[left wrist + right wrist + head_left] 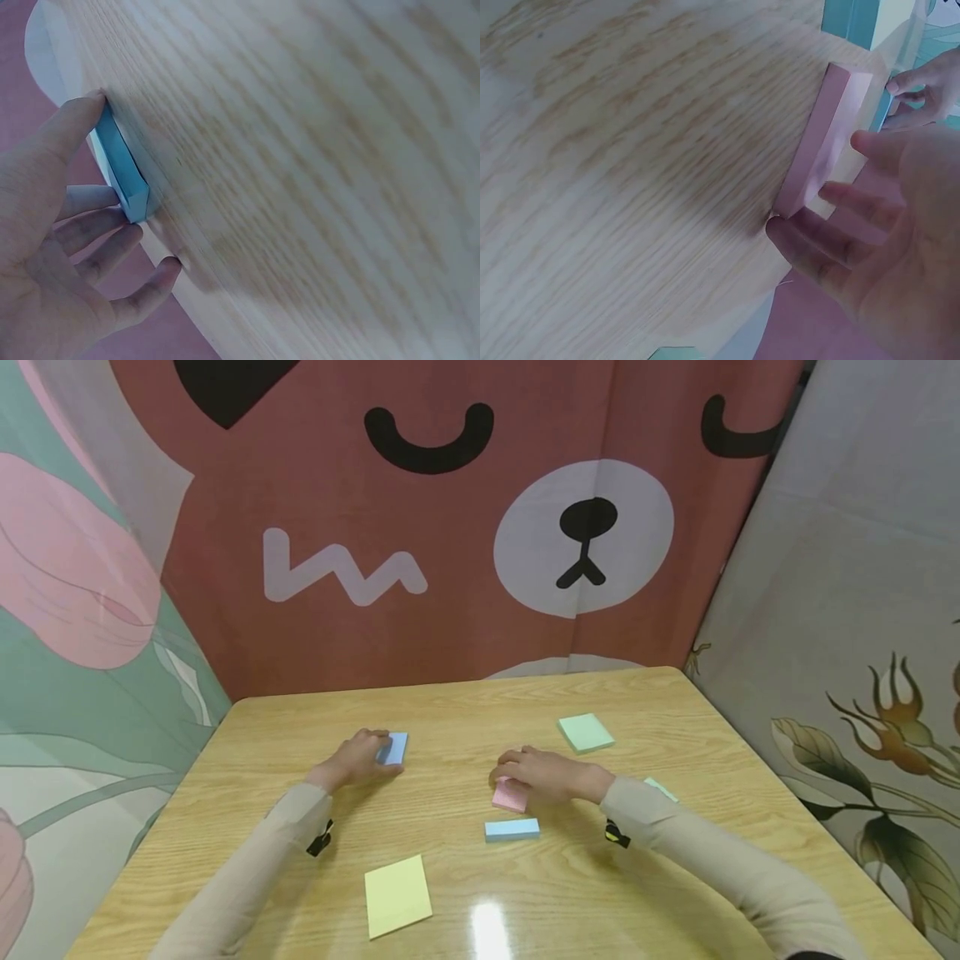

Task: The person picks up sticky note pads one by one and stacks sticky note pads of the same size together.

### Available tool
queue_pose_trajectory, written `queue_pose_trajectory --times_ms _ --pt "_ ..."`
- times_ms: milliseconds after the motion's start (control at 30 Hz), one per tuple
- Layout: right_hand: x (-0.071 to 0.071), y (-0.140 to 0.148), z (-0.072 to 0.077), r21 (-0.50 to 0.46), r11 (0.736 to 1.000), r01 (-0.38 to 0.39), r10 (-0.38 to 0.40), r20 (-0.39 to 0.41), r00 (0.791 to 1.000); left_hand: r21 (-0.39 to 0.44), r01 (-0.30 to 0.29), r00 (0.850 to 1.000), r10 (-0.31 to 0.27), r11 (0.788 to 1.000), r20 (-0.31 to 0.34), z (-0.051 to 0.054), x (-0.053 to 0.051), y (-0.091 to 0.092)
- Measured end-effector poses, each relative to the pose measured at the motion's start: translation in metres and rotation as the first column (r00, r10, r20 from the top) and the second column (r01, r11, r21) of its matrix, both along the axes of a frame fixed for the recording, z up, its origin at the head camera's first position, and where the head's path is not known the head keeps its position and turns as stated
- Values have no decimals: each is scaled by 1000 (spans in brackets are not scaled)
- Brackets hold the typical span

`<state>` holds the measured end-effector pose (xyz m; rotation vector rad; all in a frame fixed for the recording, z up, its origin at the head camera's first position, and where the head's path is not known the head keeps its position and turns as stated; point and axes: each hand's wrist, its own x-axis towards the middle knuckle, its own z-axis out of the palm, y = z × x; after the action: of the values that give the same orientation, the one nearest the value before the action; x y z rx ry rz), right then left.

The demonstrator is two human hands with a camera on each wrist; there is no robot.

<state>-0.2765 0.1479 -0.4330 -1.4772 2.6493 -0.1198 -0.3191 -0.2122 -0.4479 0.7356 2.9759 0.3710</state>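
Observation:
At the left of the table, my left hand [358, 756] pinches a blue sticky note pad [396, 748] lying flat. The left wrist view has the thumb at one end of that pad [124, 165] and fingertips at the other. My right hand [547, 772] is over a pink sticky note pad [512, 797]. In the right wrist view, fingertips touch or nearly touch one end of the pink pad [821, 146], while the thumb stays apart from it. A narrow light blue pad [512, 830] lies just nearer than the pink one.
A yellow sticky note pad [398, 896] lies near the front of the wooden table [450, 710]. Further back on the right is a square green pad [587, 732]. A small green pad [662, 789] is partly hidden by the right sleeve. Printed curtains surround the table.

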Motion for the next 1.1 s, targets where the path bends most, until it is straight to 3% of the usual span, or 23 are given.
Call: queue_pose_trajectory --times_ms 500,900,1100 --pt "-3 7 0 30 999 -12 13 -34 999 4 0 1000 0 1000 -3 3 2 1" --pt "1 10 10 17 999 41 -41 10 999 21 28 999 -27 999 -43 4 5 -1" --pt "2 12 10 23 998 55 -56 27 998 22 5 1000 -5 1000 -8 3 3 1"
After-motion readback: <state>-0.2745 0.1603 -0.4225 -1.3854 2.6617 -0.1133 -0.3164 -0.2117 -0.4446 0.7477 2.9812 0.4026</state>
